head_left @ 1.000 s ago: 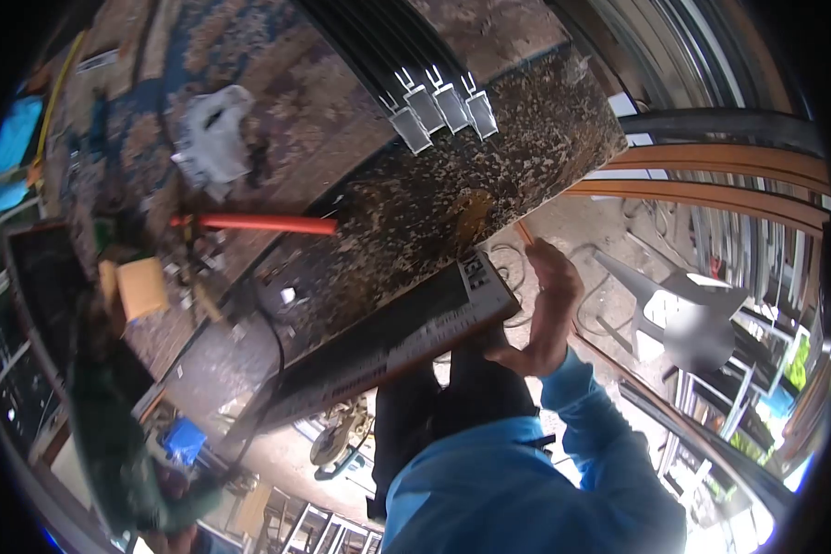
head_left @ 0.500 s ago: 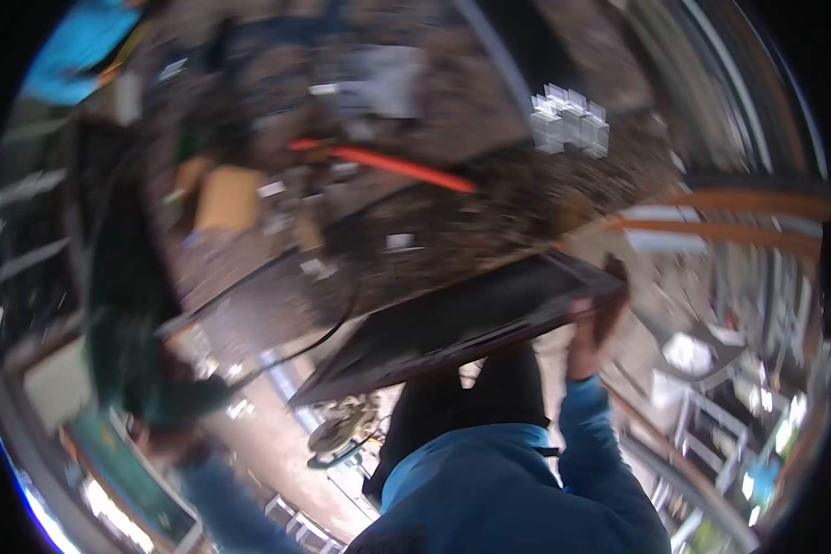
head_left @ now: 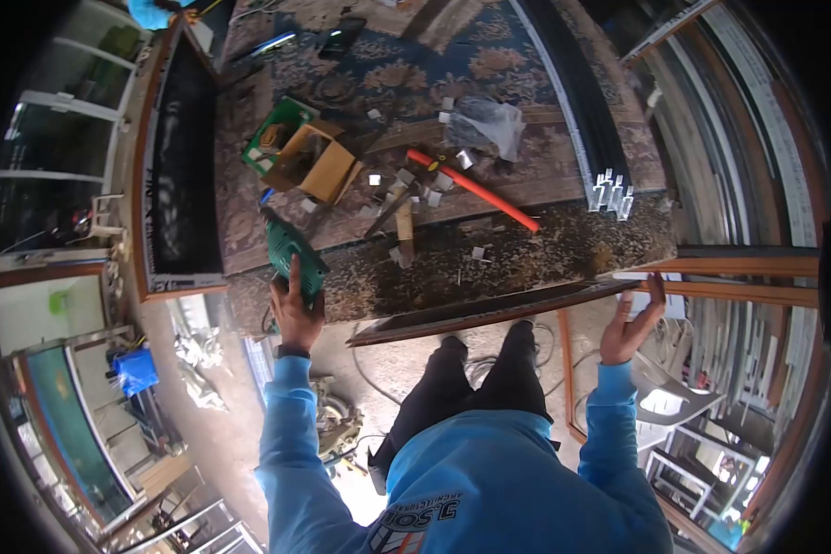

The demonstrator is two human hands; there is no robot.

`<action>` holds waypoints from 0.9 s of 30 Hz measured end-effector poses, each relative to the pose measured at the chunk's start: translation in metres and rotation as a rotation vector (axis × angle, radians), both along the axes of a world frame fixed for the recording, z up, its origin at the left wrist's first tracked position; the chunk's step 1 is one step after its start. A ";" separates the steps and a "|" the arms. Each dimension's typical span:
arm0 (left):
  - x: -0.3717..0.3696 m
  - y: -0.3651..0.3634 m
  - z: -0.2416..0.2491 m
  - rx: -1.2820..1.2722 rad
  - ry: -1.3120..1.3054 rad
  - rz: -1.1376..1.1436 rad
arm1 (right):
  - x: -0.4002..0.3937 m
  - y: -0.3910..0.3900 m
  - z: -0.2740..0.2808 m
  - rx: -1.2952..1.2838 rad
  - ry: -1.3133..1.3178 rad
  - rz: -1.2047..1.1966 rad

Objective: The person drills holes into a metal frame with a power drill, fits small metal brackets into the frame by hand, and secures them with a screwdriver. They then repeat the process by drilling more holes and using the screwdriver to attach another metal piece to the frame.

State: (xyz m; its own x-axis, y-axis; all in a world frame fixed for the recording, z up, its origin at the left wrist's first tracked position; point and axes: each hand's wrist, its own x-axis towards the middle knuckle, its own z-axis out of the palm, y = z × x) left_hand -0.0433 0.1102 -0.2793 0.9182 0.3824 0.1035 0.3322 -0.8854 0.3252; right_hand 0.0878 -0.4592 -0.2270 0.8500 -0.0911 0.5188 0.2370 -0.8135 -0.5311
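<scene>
My left hand [head_left: 297, 321] is closed on a green power drill [head_left: 291, 251] at the table's front edge, with one finger stretched along its body. My right hand [head_left: 632, 325] grips the right end of a brown-framed dark panel [head_left: 489, 312], fingers over the end and thumb below. Seen nearly edge-on, the panel runs along the front of the table, before my legs. Beyond it, a red-orange bar [head_left: 489, 198] lies among small metal pieces [head_left: 404, 177] on the carpet-covered table [head_left: 582, 235].
An open cardboard box [head_left: 328, 171] and a clear plastic bag [head_left: 489, 125] lie on the table. Dark profiles [head_left: 572, 83] run along its right side. Another framed panel [head_left: 185, 166] stands at the left. A round machine [head_left: 337, 415] sits on the floor. A blue sleeve [head_left: 152, 11] shows top left.
My left hand has brought the drill from the lower left up to the table edge. The panel has tilted to nearly edge-on, with my right hand still at its right end.
</scene>
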 end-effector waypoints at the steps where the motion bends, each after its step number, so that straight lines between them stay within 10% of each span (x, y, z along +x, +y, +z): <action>1: -0.001 0.000 -0.021 0.018 0.029 0.028 | 0.000 0.010 0.010 0.034 0.013 0.056; 11: 0.005 0.013 -0.076 0.077 0.055 0.087 | 0.177 0.105 -0.009 0.016 0.677 0.625; 13: 0.005 0.012 -0.069 0.032 0.083 0.077 | 0.227 0.123 -0.065 -0.157 0.366 0.504; 20: 0.040 -0.014 0.014 0.063 -0.195 -0.004 | 0.338 0.179 -0.122 -0.091 0.492 0.482; 23: 0.127 -0.049 0.044 -0.577 -0.154 -0.186 | 0.320 0.200 -0.104 -0.224 0.309 0.617; 27: 0.288 -0.135 0.025 -0.775 0.026 -0.287 | 0.311 0.222 -0.107 -0.276 0.194 0.689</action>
